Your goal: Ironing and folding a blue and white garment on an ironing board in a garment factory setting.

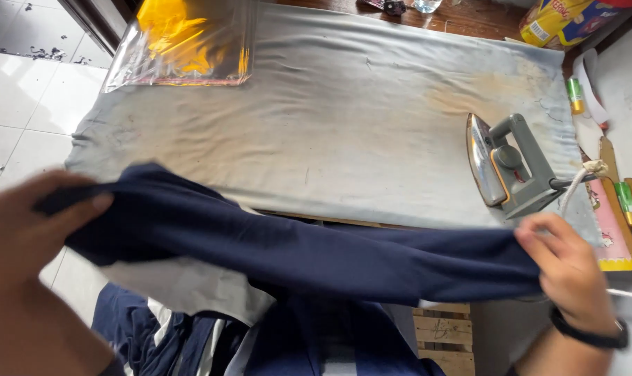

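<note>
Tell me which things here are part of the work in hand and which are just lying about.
In hand:
left hand and right hand, both gripping the navy cloth
grey padded table cover
iron, standing on its heel

Lying about:
clear bag with yellow contents
yellow packet
green tubes

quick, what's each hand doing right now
Left hand: closed on one end of the navy garment.
Right hand: closed, grip on the other end of the navy garment.

A home ironing corner; cloth-padded table point(344, 132), grey iron point(507, 163) on it, white tiled floor point(16, 97).
</note>
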